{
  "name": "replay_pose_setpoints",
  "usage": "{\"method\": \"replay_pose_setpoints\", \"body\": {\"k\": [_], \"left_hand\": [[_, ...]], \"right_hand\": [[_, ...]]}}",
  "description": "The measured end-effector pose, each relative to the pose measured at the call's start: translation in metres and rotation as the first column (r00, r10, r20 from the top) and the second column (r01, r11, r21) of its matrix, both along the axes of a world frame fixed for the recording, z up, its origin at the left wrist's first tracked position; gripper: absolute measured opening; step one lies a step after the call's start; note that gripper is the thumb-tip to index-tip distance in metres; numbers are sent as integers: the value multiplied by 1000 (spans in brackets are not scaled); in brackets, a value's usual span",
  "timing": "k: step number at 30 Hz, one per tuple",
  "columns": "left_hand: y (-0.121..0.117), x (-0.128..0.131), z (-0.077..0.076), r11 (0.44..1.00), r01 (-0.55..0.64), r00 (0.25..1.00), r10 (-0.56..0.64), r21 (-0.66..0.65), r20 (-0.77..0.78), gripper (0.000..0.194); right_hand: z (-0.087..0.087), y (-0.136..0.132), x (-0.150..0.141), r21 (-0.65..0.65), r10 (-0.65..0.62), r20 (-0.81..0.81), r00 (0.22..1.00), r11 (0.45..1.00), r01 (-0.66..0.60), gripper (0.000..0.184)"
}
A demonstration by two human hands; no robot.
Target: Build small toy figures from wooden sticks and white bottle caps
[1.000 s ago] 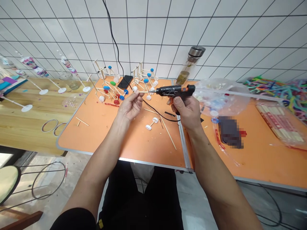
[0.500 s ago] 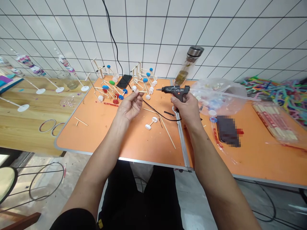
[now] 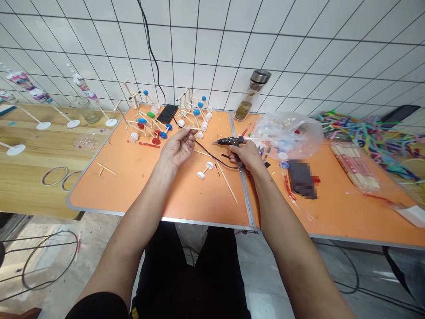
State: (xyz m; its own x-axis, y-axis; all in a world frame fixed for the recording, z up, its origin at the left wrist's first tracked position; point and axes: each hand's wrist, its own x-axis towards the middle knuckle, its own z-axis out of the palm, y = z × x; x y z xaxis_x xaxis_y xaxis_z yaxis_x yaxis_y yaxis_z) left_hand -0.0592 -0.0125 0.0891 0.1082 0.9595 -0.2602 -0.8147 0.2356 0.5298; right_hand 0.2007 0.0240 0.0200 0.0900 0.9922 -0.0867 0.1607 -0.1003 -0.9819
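The right hand point(image 3: 246, 156) grips a black glue gun point(image 3: 229, 141); the left hand point(image 3: 177, 148) pinches a wooden stick point(image 3: 192, 128) (built stick frames point(image 3: 142, 120) stand behind it).

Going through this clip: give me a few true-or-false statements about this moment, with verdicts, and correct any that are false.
1. The right hand grips a black hot glue gun. True.
2. The left hand is empty. False: its fingers pinch a wooden stick.
3. The glue gun's nozzle touches that stick. False: there is a gap between them.
4. A black cord lies across the orange table. True.
5. A glass bottle with a silver lid stands upright near the tiled wall. True.
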Motion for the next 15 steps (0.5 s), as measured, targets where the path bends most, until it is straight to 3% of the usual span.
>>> {"method": "replay_pose_setpoints", "body": {"k": [2, 5, 8, 11, 13, 15], "left_hand": [[0, 1, 0, 1000, 4, 1000, -4, 6, -3, 35], [-1, 3, 0, 1000, 13, 1000, -13, 8, -9, 36], [-3, 6, 1, 1000, 31, 999, -31, -2, -28, 39], [-7, 9, 3, 999, 51, 997, -52, -18, -50, 40], [-9, 11, 4, 997, 68, 995, -70, -23, -65, 40], [-10, 12, 4, 996, 89, 992, -91, -20, -88, 38]], "right_hand": [[-2, 2, 3, -31, -2, 85, 996, 1000, 5, 9], [1, 2, 8, -63, -21, 346, 938, 997, 45, 9], [7, -1, 9, -2, -41, 663, 747, 998, 56, 22], [14, -7, 7, 24, -29, 827, 562, 1000, 15, 30], [19, -11, 4, 5, -17, 861, 508, 1000, 24, 33], [25, -17, 0, 73, -88, 867, 491, 996, 48, 32]]}}
